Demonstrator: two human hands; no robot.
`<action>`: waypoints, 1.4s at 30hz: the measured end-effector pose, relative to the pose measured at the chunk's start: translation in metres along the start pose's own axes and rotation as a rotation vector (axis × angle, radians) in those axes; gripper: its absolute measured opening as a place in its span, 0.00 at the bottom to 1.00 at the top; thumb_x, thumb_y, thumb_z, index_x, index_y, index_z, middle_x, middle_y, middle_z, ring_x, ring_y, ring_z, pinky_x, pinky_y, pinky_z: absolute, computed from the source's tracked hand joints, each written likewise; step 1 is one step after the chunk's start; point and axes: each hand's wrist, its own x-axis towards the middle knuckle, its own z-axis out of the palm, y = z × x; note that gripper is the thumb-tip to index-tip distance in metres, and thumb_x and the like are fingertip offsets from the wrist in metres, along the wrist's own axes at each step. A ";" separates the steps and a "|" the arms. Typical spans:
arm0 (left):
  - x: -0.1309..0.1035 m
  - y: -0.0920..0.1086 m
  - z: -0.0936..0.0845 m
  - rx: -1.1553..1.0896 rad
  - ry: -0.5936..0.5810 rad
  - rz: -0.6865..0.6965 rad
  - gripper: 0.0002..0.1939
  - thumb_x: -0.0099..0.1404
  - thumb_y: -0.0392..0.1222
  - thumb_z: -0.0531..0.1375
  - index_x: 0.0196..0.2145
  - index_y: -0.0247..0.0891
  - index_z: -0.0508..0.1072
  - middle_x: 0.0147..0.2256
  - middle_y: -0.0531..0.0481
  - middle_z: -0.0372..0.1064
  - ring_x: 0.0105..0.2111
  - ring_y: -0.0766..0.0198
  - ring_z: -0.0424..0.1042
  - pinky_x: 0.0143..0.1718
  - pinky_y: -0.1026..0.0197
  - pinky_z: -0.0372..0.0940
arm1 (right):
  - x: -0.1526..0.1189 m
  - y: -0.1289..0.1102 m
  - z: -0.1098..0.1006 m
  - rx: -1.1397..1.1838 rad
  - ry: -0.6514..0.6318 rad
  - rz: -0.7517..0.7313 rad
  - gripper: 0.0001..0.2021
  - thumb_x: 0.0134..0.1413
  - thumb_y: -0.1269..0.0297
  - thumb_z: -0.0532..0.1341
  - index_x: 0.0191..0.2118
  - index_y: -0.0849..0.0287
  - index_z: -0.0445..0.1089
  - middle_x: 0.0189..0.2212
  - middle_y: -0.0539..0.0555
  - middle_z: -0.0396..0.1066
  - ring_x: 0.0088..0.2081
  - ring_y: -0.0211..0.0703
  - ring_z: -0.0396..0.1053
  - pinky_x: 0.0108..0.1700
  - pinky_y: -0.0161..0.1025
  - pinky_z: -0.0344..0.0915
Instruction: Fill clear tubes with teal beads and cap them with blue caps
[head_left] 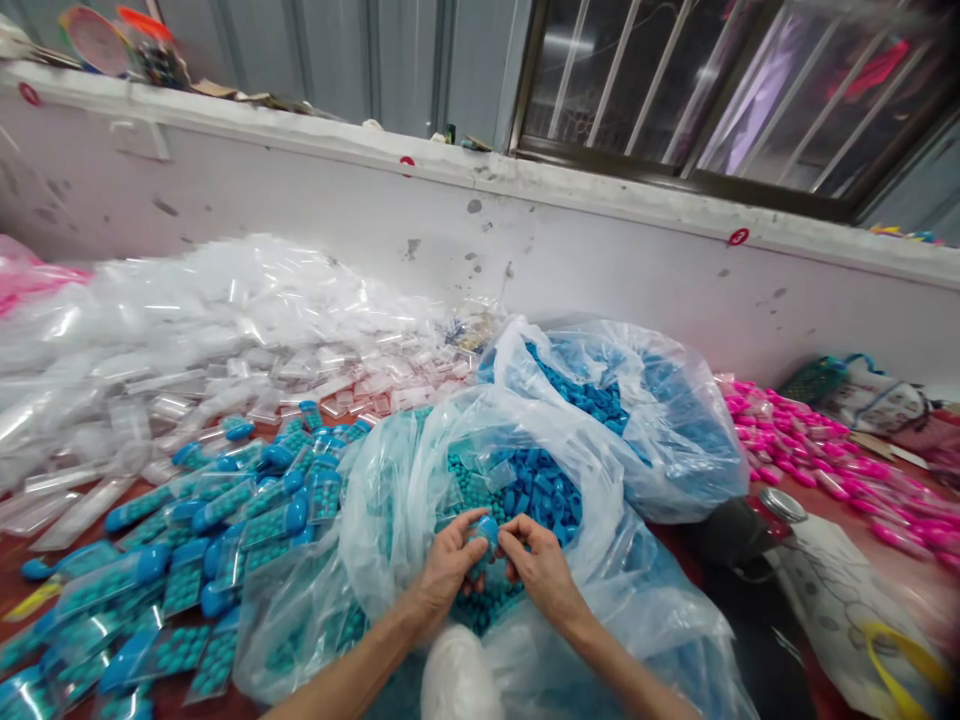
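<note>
My left hand (448,568) is closed on a small clear container with a blue cap (487,528), held over an open plastic bag (375,500). My right hand (534,562) touches the container's right side with fingers pinched together. Inside the bag lie teal beads (480,608) and a heap of blue caps (544,490). On the left of the red table are many flat clear containers (217,652) filled with teal beads and topped in blue.
Empty clear containers (180,400) are piled at the back left against the wall. Another bag (675,430) with blue parts stands behind. Pink pieces (817,450) lie at the right, near a jar lid (782,504) and a cloth bag (855,600).
</note>
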 end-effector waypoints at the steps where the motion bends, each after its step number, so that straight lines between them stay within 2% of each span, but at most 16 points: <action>1: -0.001 -0.001 0.000 -0.001 0.011 -0.001 0.32 0.51 0.53 0.59 0.50 0.35 0.58 0.27 0.54 0.65 0.13 0.75 0.60 0.12 0.70 0.47 | -0.001 -0.001 0.000 -0.013 -0.022 -0.005 0.09 0.50 0.61 0.54 0.23 0.59 0.61 0.18 0.45 0.61 0.17 0.31 0.58 0.21 0.31 0.56; 8: -0.001 -0.004 0.000 0.054 0.145 0.012 0.22 0.50 0.51 0.59 0.41 0.37 0.63 0.18 0.62 0.53 0.11 0.77 0.50 0.11 0.70 0.48 | -0.002 -0.005 -0.006 -0.200 -0.139 -0.182 0.07 0.50 0.66 0.53 0.24 0.59 0.62 0.19 0.45 0.58 0.21 0.31 0.56 0.26 0.31 0.55; 10: -0.001 -0.001 -0.002 0.076 0.118 0.016 0.23 0.52 0.52 0.57 0.43 0.37 0.62 0.18 0.62 0.53 0.11 0.75 0.53 0.12 0.70 0.48 | 0.000 -0.008 -0.012 -0.091 -0.221 -0.119 0.04 0.48 0.65 0.55 0.30 0.59 0.64 0.23 0.45 0.61 0.21 0.31 0.58 0.26 0.31 0.58; 12: -0.001 0.005 -0.004 0.098 0.063 0.024 0.23 0.54 0.52 0.56 0.44 0.37 0.60 0.18 0.61 0.56 0.12 0.73 0.57 0.12 0.70 0.48 | 0.004 -0.011 -0.017 0.116 -0.269 0.017 0.09 0.45 0.62 0.57 0.35 0.59 0.63 0.25 0.46 0.62 0.21 0.32 0.61 0.25 0.33 0.61; 14: -0.001 0.010 -0.005 0.137 0.027 0.020 0.22 0.55 0.51 0.55 0.44 0.37 0.60 0.18 0.61 0.56 0.12 0.72 0.58 0.11 0.70 0.47 | 0.009 -0.012 -0.020 0.283 -0.217 0.115 0.16 0.42 0.59 0.60 0.38 0.59 0.62 0.26 0.46 0.63 0.22 0.35 0.64 0.26 0.36 0.65; 16: -0.002 0.015 -0.003 0.181 0.031 0.004 0.21 0.55 0.49 0.54 0.44 0.37 0.59 0.19 0.61 0.56 0.11 0.72 0.58 0.11 0.70 0.47 | 0.014 -0.012 -0.020 0.326 -0.106 0.140 0.24 0.40 0.57 0.61 0.45 0.59 0.60 0.29 0.48 0.64 0.23 0.36 0.66 0.27 0.38 0.67; 19: -0.003 0.018 0.003 0.237 0.085 0.007 0.21 0.56 0.47 0.53 0.46 0.38 0.59 0.20 0.61 0.56 0.11 0.73 0.57 0.11 0.69 0.49 | 0.016 -0.014 -0.017 0.186 -0.022 0.073 0.27 0.43 0.58 0.59 0.52 0.60 0.58 0.34 0.52 0.68 0.25 0.38 0.67 0.28 0.40 0.67; 21: -0.003 0.018 0.007 0.254 0.119 0.035 0.23 0.55 0.46 0.54 0.49 0.38 0.59 0.20 0.61 0.56 0.11 0.74 0.54 0.13 0.69 0.50 | 0.012 -0.018 -0.015 0.013 -0.067 -0.047 0.22 0.49 0.59 0.55 0.50 0.59 0.62 0.37 0.54 0.69 0.31 0.42 0.68 0.35 0.41 0.67; 23: -0.003 0.017 0.010 0.239 0.130 0.062 0.26 0.55 0.46 0.54 0.51 0.37 0.58 0.20 0.61 0.55 0.11 0.74 0.53 0.14 0.68 0.51 | 0.006 -0.023 -0.015 -0.152 -0.168 -0.122 0.21 0.52 0.61 0.53 0.52 0.59 0.62 0.43 0.56 0.68 0.40 0.45 0.67 0.44 0.44 0.64; 26: -0.004 0.021 0.012 0.163 0.135 0.068 0.28 0.55 0.46 0.55 0.52 0.35 0.58 0.20 0.60 0.55 0.14 0.73 0.53 0.15 0.68 0.51 | -0.005 -0.028 -0.011 -0.294 -0.282 -0.066 0.39 0.43 0.60 0.62 0.61 0.62 0.47 0.57 0.61 0.54 0.55 0.54 0.55 0.52 0.48 0.57; 28: -0.005 0.025 0.012 0.110 0.124 0.076 0.27 0.52 0.44 0.57 0.50 0.35 0.61 0.23 0.58 0.59 0.18 0.72 0.57 0.20 0.67 0.54 | -0.010 -0.026 -0.005 -0.357 -0.270 -0.044 0.49 0.35 0.61 0.66 0.63 0.62 0.40 0.60 0.63 0.46 0.60 0.57 0.45 0.55 0.50 0.53; 29: -0.005 0.027 0.012 0.088 0.111 0.083 0.26 0.51 0.43 0.58 0.49 0.35 0.62 0.25 0.56 0.62 0.20 0.71 0.59 0.23 0.67 0.56 | -0.012 -0.024 -0.002 -0.389 -0.237 -0.070 0.50 0.34 0.61 0.67 0.63 0.62 0.39 0.60 0.64 0.46 0.60 0.57 0.45 0.56 0.51 0.52; 32: -0.007 0.029 0.013 0.051 0.080 0.088 0.23 0.50 0.43 0.59 0.44 0.36 0.65 0.24 0.56 0.61 0.22 0.70 0.60 0.26 0.67 0.56 | -0.014 -0.020 0.010 -0.501 -0.107 -0.231 0.43 0.39 0.62 0.63 0.61 0.64 0.43 0.54 0.66 0.55 0.54 0.57 0.57 0.52 0.52 0.57; 34: -0.007 0.028 0.014 0.036 0.116 0.078 0.21 0.51 0.45 0.59 0.43 0.36 0.65 0.20 0.59 0.57 0.20 0.71 0.58 0.23 0.68 0.53 | -0.016 -0.019 0.017 -0.603 -0.031 -0.323 0.39 0.40 0.64 0.61 0.59 0.67 0.46 0.49 0.68 0.60 0.48 0.57 0.63 0.47 0.52 0.62; 38: -0.008 0.025 0.017 0.021 0.198 0.050 0.21 0.49 0.47 0.61 0.39 0.36 0.65 0.20 0.59 0.57 0.19 0.72 0.56 0.21 0.68 0.50 | -0.018 -0.019 0.027 -0.684 0.104 -0.379 0.36 0.39 0.66 0.59 0.57 0.69 0.49 0.43 0.67 0.62 0.41 0.57 0.67 0.38 0.50 0.67; 42: -0.011 0.024 0.017 0.014 0.229 0.047 0.21 0.48 0.48 0.62 0.38 0.37 0.66 0.20 0.59 0.58 0.20 0.71 0.58 0.22 0.68 0.53 | -0.017 -0.016 0.029 -0.642 0.076 -0.413 0.35 0.38 0.67 0.59 0.56 0.70 0.49 0.43 0.66 0.61 0.42 0.56 0.66 0.39 0.49 0.66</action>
